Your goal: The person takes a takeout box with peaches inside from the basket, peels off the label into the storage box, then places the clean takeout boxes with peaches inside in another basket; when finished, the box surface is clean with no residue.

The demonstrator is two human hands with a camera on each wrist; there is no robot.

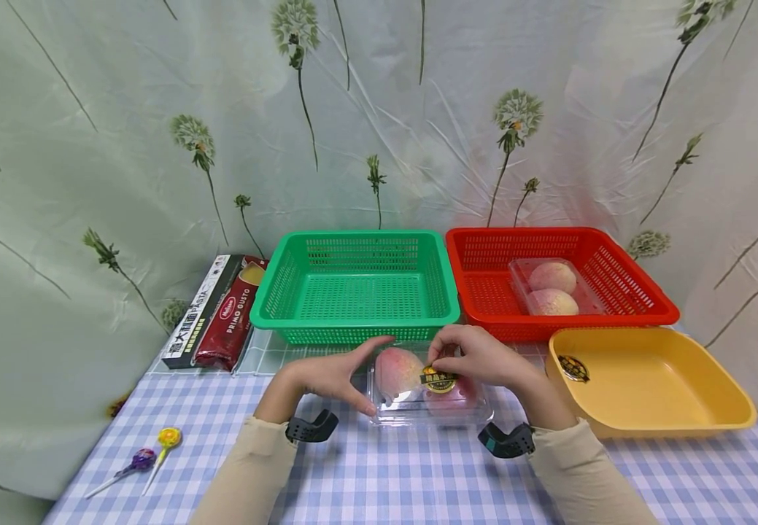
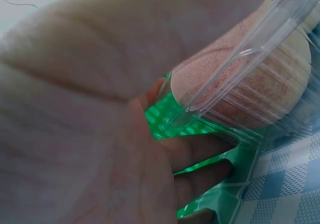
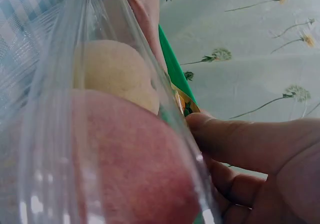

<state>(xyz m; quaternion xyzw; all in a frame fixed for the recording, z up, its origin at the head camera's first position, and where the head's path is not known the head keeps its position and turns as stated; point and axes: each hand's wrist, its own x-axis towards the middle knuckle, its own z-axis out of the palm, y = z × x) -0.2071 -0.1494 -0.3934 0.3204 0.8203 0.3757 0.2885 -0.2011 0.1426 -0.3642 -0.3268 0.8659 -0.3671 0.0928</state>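
Note:
A clear plastic box (image 1: 395, 419) with two pink-and-cream peaches (image 1: 397, 373) lies on the checked cloth in the middle of the head view. On its lid, over the right-hand peach, is a black-and-gold label (image 1: 439, 378). My right hand (image 1: 477, 355) pinches this label between thumb and curled finger; the right wrist view shows the thumb (image 3: 230, 134) against its edge. With fingers and thumb spread apart, my left hand (image 1: 335, 373) spans the left end of the box. Fairly straight fingers (image 2: 200, 151) show beside the box in the left wrist view.
Behind the box stand a green basket (image 1: 355, 322) and a red basket (image 1: 477, 292), the red one holding another peach box (image 1: 552, 288). A yellow basin (image 1: 667, 386) with a label (image 1: 573, 368) is at right. Pasta packs (image 1: 221, 313) and lollipops (image 1: 149, 456) lie at left.

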